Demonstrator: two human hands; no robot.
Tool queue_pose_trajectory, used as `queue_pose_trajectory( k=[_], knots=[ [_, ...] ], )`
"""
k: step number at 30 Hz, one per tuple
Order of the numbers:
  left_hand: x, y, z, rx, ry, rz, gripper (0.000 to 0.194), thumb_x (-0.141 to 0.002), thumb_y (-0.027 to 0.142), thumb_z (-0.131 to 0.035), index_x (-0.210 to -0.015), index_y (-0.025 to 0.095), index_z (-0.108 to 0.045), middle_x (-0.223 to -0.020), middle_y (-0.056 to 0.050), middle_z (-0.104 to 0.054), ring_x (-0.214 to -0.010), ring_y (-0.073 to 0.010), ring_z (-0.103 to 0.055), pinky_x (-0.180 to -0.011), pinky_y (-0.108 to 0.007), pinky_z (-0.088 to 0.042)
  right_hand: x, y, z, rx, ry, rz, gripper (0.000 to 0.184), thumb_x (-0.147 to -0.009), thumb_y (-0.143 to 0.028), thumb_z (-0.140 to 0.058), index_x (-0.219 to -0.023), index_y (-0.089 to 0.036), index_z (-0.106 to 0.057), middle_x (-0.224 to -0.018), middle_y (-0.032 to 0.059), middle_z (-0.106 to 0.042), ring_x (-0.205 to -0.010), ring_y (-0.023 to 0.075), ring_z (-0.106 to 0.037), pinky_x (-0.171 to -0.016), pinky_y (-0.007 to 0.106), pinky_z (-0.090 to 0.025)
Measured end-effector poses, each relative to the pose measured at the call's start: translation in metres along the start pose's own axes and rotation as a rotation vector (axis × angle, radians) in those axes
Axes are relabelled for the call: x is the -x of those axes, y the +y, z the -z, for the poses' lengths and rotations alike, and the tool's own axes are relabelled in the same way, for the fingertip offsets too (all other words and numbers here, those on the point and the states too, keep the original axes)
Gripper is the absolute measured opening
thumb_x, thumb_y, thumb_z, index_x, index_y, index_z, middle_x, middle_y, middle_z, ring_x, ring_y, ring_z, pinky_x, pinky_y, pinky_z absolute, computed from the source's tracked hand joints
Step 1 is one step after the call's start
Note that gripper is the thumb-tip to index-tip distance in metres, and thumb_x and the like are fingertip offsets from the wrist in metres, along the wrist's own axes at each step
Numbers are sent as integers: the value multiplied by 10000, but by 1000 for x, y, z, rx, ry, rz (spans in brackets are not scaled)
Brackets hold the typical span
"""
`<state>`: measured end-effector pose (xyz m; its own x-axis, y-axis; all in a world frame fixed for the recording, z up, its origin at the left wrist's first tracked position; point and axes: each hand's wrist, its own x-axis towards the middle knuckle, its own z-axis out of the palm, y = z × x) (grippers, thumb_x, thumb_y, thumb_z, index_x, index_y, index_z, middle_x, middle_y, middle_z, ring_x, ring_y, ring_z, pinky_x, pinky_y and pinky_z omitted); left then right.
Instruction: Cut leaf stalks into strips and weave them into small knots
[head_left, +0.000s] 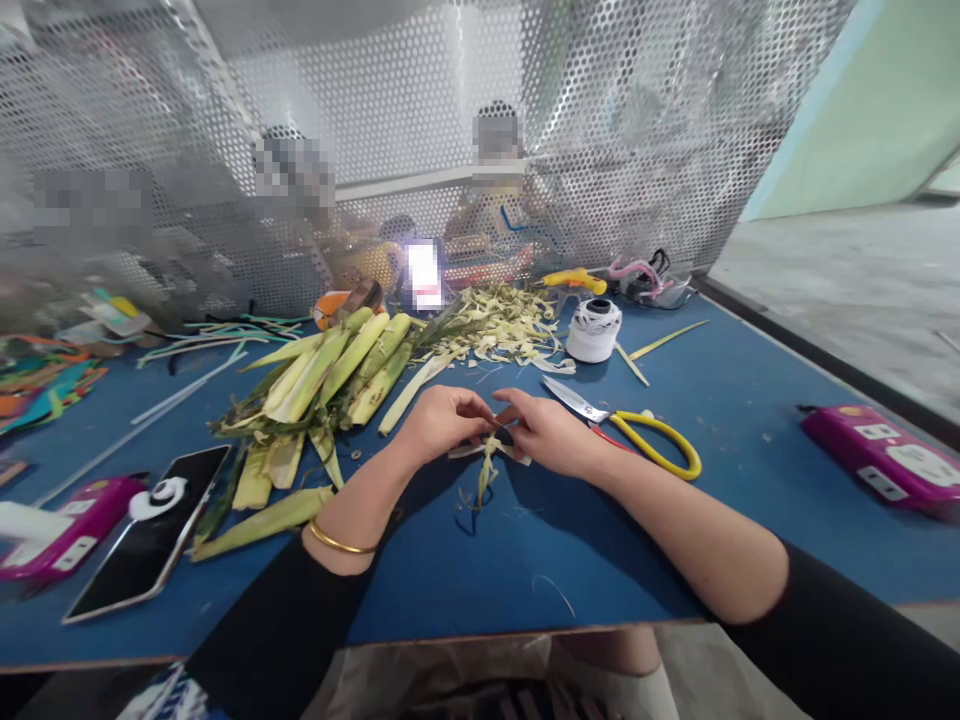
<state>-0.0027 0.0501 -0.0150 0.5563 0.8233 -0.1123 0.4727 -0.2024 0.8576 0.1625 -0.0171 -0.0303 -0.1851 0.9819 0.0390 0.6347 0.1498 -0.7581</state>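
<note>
Pinching with left hand (444, 418) and right hand (553, 432), bunched tight at the fingertips at the top of the husk bundle (487, 472), over the blue table (562, 540) near the scissors (598, 412); could tear or slip loose if tugged unevenly

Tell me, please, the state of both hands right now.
Left hand: closed, pinching at the husk bundle.
Right hand: curled at its top; exact grip cannot be told.
</note>
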Motion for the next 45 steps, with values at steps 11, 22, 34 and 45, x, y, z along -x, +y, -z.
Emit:
queue_pose_trajectory(
  k=[11, 22, 34, 45],
  knots=[
    [5, 0, -1, -437, 108, -295, 189, -710, 134, -567, -774, 191, -735, -677, 1, -709, -623, -126, -628, -554, -201, -411, 0, -4, 2, 5, 13, -33, 498, -778, 8, -450, -1250, -147, -487, -977, 56, -741, -577, 102, -649, -662, 242, -488],
    [8, 1, -10, -793, 154, -328, 207, -819, 196, -536, -873, 213, -735, -840, -62, -735, -793, -203, -658, -651, -264, -415, 1, -5, 3, 12, 7, -9, 459, -783, 6, -445, -1195, -181, -520, -999, 35, -737, -517, 89, -635, -662, 244, -491],
    [6, -1, -11, -467, 229, -488, 169, -816, 147, -571, -837, 215, -725, -888, -27, -709, -825, -147, -632, -724, -233, -439, -4, 2, 4, -225, 58, -43, 102, -758, -123, -545, -774, -175, -631, -502, -66, -578, -485, 113, -604, -552, 207, -431],
    [3, -3, -5, -420, 156, -450, 137, -816, 184, -589, -823, 219, -721, -885, -29, -727, -837, -162, -640, -756, -256, -457, -3, 3, 7, -139, 140, -132, 94, -766, -189, -588, -688, -180, -639, -488, -47, -584, -463, 100, -521, -501, 212, -365]
  ],
)
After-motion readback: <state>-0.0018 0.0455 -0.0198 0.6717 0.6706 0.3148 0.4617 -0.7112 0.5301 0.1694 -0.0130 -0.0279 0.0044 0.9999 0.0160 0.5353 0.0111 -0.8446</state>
